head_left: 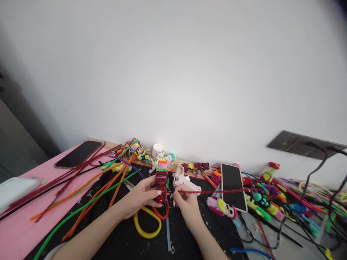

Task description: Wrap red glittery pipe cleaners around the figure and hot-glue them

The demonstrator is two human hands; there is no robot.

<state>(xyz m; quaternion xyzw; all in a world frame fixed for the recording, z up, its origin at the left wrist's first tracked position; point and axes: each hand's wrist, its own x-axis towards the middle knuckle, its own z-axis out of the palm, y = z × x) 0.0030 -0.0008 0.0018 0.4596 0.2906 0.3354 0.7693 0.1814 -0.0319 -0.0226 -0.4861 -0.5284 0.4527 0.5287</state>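
My left hand (141,198) grips an upright coil of sparkly red pipe cleaner (161,185) topped with orange, green and pink bands. My right hand (186,203) pinches a long red glitter pipe cleaner (217,191) close to the coil's base; the strand runs out to the right across a phone. A pale pink glue gun (184,181) lies just behind my right hand. A yellow loop (148,225) and a red loop (162,213) rest on the black mat (121,238) under my hands.
Long orange, green, red and purple pipe cleaners (89,187) fan out to the left over a pink table (16,231). One phone (78,154) lies far left, another phone (233,186) on the right. Small colourful craft figures (271,202) and black cables (314,173) crowd the right side.
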